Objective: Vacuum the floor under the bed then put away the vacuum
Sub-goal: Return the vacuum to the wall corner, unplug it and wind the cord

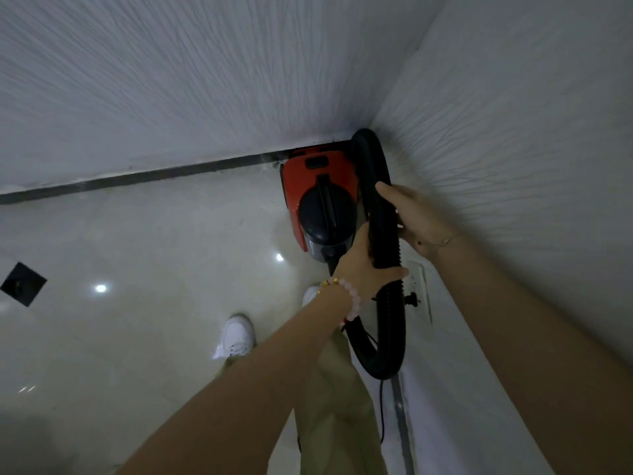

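Head camera: a red-and-black vacuum (317, 197) stands on the glossy floor (154, 252) in the corner where two white walls (205, 80) meet. The left hand (363, 265) and right hand (416, 217) both grip its looped black hose (382, 214). No brand or lettering is legible on the vacuum.

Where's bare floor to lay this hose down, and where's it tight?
Open tile lies left of the red vacuum, between the dark baseboard, the white shoe and the black floor square. It is crowded in the corner: left hand and right hand grip the hose against the wall socket.
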